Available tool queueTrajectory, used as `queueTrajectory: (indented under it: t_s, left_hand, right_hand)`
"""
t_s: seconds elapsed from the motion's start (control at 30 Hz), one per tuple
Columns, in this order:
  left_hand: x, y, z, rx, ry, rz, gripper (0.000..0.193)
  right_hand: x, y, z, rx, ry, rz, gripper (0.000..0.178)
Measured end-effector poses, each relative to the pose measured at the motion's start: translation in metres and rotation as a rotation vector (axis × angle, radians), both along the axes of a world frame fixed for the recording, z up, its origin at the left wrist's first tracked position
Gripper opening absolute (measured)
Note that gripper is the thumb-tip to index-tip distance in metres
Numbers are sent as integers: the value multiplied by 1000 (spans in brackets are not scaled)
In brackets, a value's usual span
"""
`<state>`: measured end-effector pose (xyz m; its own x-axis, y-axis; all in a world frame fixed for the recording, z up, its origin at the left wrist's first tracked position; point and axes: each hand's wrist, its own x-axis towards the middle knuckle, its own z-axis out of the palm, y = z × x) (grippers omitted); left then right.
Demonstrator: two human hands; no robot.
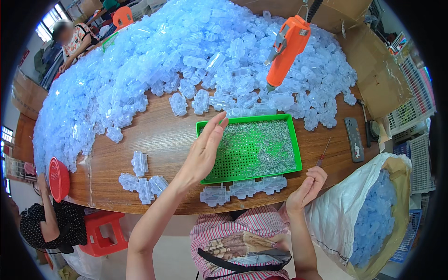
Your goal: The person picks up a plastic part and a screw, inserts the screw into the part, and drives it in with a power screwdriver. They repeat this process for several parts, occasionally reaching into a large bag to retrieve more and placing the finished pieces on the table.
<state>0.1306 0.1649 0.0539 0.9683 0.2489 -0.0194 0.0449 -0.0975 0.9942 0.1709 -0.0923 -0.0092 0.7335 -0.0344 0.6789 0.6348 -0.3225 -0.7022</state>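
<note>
Your left grip (203,151) reaches over the left rim of the green tray (238,158), fingers straight and close together, with nothing seen in it; whether it touches the screws (280,151) cannot be told. Your right grip (305,189) is loosely curled off the tray's near right corner, just beside the screwdriver (321,160); you cannot tell whether something small sits inside the fingers. The tray lies right in front of you, probably so either side can pick from it, and the screws lie mostly toward its far and right sides, leaving perforated floor bare at the near left. Three clear parts (243,188) line up along the tray's near edge, likely to keep them close to both you and the screws. Four more parts (145,189) lie grouped to the left, apart from the big heap (140,56), perhaps to keep them from mixing. The orange driver (288,53) hangs nose down on its cord, presumably to stay within reach without crowding the counter (112,158). To your right, the white sack (336,205) gapes, keeping its bluish pieces easy to get at.
</note>
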Motion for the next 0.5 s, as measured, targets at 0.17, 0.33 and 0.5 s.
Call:
queueTrajectory:
  t_s: [0.17,0.33,0.5]
  left_hand:
    - [7,9,4,0,-89,-170,48]
    - [10,23,7,146,-59,-296,48]
    - [3,16,14,81,-37,-138,34]
  right_hand:
    - [0,0,0,16,16,23,16]
    - [0,-1,-2,32,43,34,16]
    - [-1,0,0,25,51,59,15]
